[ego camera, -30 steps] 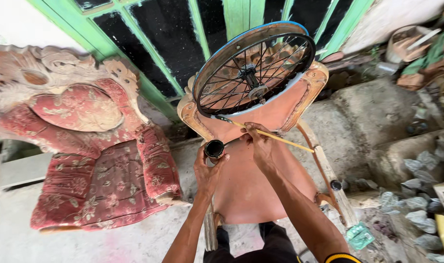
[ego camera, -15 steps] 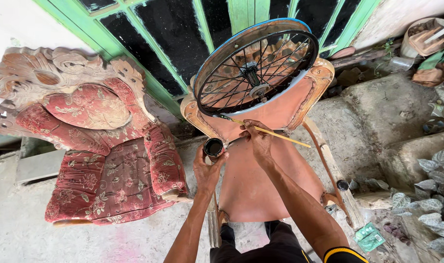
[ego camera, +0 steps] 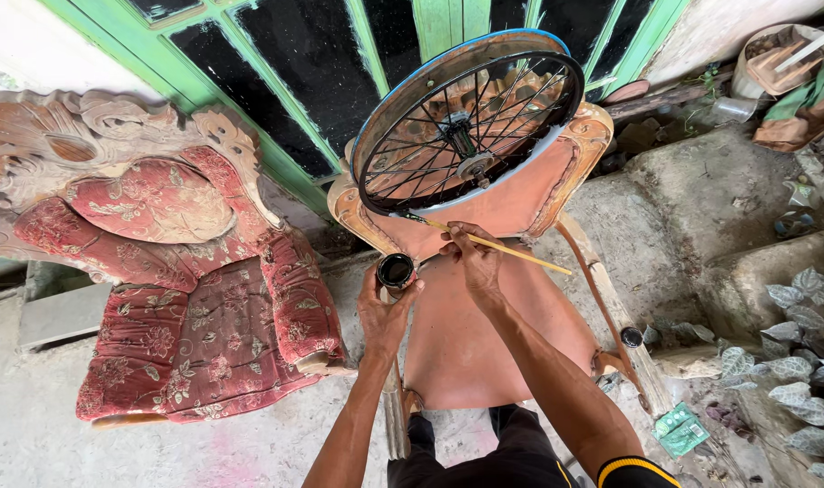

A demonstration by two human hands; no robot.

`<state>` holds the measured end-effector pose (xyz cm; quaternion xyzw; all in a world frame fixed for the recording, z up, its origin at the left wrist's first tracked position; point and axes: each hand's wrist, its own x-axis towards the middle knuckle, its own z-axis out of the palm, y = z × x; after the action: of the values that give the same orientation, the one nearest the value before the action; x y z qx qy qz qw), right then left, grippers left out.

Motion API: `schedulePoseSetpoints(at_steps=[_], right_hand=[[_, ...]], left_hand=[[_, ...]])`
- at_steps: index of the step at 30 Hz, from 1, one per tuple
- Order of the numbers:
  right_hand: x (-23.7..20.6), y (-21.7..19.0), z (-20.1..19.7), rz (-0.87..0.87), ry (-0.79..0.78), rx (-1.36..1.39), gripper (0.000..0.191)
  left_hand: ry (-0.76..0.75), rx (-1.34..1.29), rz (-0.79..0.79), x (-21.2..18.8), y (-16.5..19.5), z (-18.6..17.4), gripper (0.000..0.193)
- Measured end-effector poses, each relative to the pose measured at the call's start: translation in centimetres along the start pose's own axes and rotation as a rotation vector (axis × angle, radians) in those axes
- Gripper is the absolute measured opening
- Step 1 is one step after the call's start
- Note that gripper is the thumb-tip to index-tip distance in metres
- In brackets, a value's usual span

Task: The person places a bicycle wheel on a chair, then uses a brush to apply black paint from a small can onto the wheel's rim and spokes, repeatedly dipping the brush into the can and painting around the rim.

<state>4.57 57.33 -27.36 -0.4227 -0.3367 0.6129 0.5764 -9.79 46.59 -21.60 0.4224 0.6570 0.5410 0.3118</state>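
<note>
Green-framed window panes (ego camera: 276, 63) and a rough concrete floor (ego camera: 32, 425) back this scene, with an overturned chair frame (ego camera: 484, 325) leaning against the wall.

A bicycle wheel (ego camera: 471, 131) lies tilted on the upper part of that chair frame, its dark rim toward the camera. The right hand (ego camera: 473, 262) pinches a thin yellow-handled brush (ego camera: 498, 242) between fingers pressed together near the ferrule end, the bristle tip touching or just short of the lower edge of the rim; I cannot tell which. The left hand (ego camera: 383, 312) wraps around a small open tin of dark paint (ego camera: 396, 270), fingers curled tight about it, held just below the wheel and beside the brush hand.

The wheel seems only to rest on the frame, so, as I judge it, a firm push of the brush could make it slide or roll off. The tin is open and held at a slight tilt; a jolt of the left arm could spill paint on the chair frame. A loaded brush could also drip onto the spokes (ego camera: 430, 163).

To the left stands a carved armchair with red patterned upholstery (ego camera: 177, 307). Leaves and rubble (ego camera: 791, 361) lie at the right.
</note>
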Motion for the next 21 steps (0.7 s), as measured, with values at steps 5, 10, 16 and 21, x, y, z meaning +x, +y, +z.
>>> schedulePoseSetpoints(at_steps=[5, 10, 16, 21], right_hand=[[0.3, -0.2, -0.7, -0.021, 0.054, -0.047, 0.023], [0.5, -0.2, -0.5, -0.025, 0.034, 0.003, 0.022], [0.8, 0.0, -1.0, -0.016, 0.057, 0.013, 0.02], [1.2, -0.5, -1.8, -0.017, 0.076, -0.031, 0.02]], left_hand=[[0.009, 0.015, 0.004, 0.2, -0.2, 0.0, 0.055], [0.01, 0.032, -0.025, 0.4, -0.3, 0.2, 0.053], [0.013, 0.069, -0.014, 0.7, -0.3, 0.2, 0.052], [0.011, 0.062, -0.023, 0.9, -0.3, 0.3, 0.057]])
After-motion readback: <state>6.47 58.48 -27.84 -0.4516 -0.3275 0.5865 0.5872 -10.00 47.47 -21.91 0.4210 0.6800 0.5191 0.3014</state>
